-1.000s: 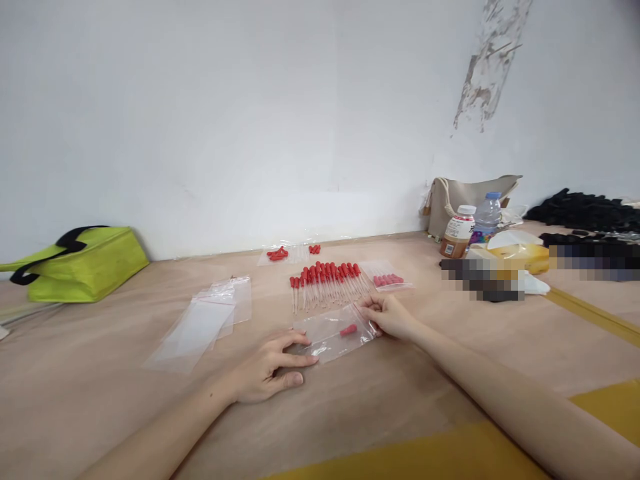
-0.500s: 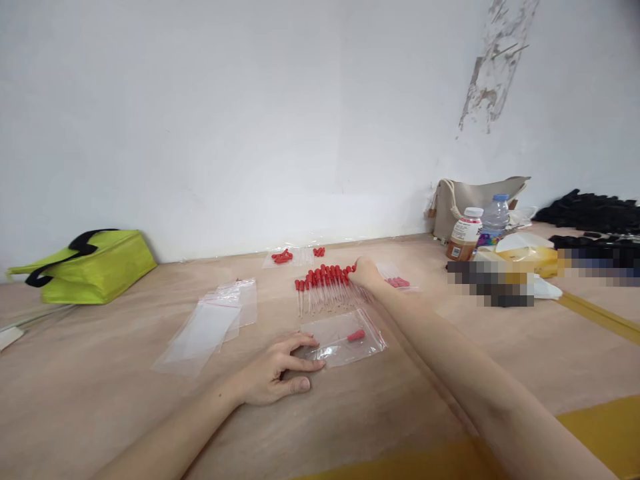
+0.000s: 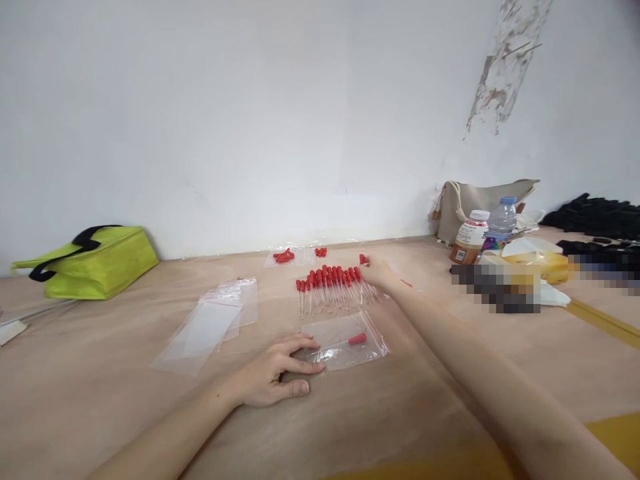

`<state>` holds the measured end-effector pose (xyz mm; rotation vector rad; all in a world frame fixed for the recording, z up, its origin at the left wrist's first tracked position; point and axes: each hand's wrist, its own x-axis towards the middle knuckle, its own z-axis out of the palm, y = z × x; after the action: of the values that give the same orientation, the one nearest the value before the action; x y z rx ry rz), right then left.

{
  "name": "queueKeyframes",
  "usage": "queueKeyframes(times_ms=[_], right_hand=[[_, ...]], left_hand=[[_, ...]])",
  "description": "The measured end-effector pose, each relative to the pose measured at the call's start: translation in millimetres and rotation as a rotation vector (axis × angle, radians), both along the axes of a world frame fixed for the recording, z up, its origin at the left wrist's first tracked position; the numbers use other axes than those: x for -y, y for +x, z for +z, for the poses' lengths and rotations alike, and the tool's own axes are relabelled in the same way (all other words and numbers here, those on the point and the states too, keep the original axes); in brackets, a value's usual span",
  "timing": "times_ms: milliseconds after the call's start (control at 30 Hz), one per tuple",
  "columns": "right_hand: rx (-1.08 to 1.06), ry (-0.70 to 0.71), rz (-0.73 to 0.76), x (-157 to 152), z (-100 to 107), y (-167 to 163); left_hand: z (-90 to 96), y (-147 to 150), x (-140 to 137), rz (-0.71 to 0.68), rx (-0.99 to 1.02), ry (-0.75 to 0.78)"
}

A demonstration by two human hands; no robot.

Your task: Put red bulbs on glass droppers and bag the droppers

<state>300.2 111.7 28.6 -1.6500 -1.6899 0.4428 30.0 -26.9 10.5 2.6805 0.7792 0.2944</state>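
My left hand (image 3: 277, 370) lies with fingers spread, its fingertips on the edge of a clear zip bag (image 3: 335, 360). Inside that bag is one dropper with a red bulb (image 3: 357, 339). Beyond the bag, several droppers (image 3: 327, 280) with red bulbs and thin clear stems lie side by side in a row. At the row's right end my right hand (image 3: 379, 272) pinches a single dropper (image 3: 363, 259), its red bulb raised above the others. Flat zip bags (image 3: 210, 320) overlap to the left of the row.
Near the wall, a clear bag holds red bulbs (image 3: 284, 256) and stems. A lime-green bag (image 3: 100, 263) stands at far left. To the right are a drink bottle (image 3: 470, 237), a water bottle (image 3: 503, 217), a beige bag (image 3: 470, 193), a yellow packet (image 3: 540, 263) and black items (image 3: 595, 217).
My right hand has moved slightly up and right, and a dropper in its fingers now stands higher than the row. My left hand stays on the bag.
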Motion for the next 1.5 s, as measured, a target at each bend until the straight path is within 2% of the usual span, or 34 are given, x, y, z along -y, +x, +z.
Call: queueKeyframes(times_ms=[100,167,300,500,667,767,933,1033,1167,1267,1333,1433,1500], right_hand=[[-0.134,0.014,0.013,27,-9,24],[-0.349,0.071,0.029,44,-21,37],[-0.614,0.143,0.025,65,-46,45],[-0.843,0.091,0.052,73,-60,26],[-0.965,-0.129,0.218,88,-56,18],[-0.924,-0.217,0.323,95,-51,21],[-0.657,-0.254,0.428,95,-50,28],[-0.463,-0.191,0.451,95,-54,27],[-0.220,-0.019,0.409,100,-52,20],[-0.143,0.076,0.519,102,-48,17],[-0.136,0.033,0.574,100,-48,19],[-0.191,-0.069,0.502,92,-52,25],[-0.212,-0.048,0.398,84,-52,30]], left_hand=[[-0.2,0,-2,0.005,0.015,-0.006],[-0.9,0,-3,0.007,0.026,-0.003],[-2.8,0,-6,-0.001,0.029,0.014],[-3.9,0,-4,-0.015,0.018,0.019],[-4.5,0,-2,-0.001,0.029,-0.040],[-5.4,-1,-3,0.005,0.027,-0.056],[-6.7,-2,-3,0.012,0.023,-0.064],[-6.7,-1,-3,0.009,0.031,-0.067],[-6.5,-1,-4,0.011,0.020,-0.064],[-6.8,-1,-4,0.013,0.019,-0.056],[-6.8,-1,-4,0.020,0.014,-0.050],[-6.1,-1,-4,0.022,0.006,-0.018],[-5.3,0,-4,0.019,0.002,0.001]])
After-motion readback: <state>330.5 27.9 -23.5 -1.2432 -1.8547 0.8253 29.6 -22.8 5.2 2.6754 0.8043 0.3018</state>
